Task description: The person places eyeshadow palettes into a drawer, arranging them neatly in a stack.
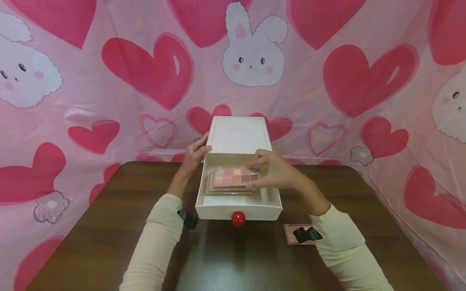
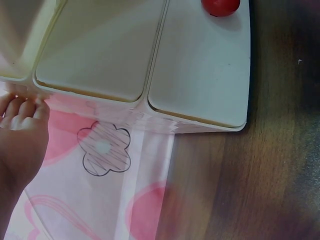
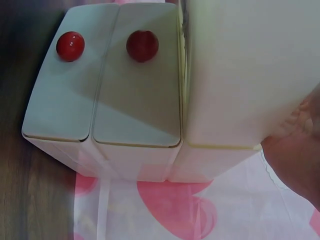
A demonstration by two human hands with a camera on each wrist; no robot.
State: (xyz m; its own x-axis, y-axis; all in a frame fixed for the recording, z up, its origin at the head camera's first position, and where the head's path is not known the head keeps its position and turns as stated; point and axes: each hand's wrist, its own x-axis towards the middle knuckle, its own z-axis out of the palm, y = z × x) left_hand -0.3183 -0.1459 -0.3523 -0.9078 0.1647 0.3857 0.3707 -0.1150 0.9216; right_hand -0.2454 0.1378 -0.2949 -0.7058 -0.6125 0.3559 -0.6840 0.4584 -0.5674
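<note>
A white drawer unit stands on the table with its top drawer pulled out by a red knob-fronted panel's length. Inside the drawer lies a clear-cased eyeshadow palette on top of another palette. My right hand reaches in from the right, thumb and fingers pinching the upper palette's right end. Against the unit's left side rests my left hand, thumb at the front upper corner and fingers along the side wall. In the left wrist view, the left hand touches that wall.
Two lower drawers with red knobs are closed under the pulled-out one. Another palette lies on the brown table, partly hidden by the right wrist camera. A pink heart-patterned cloth hangs behind the table.
</note>
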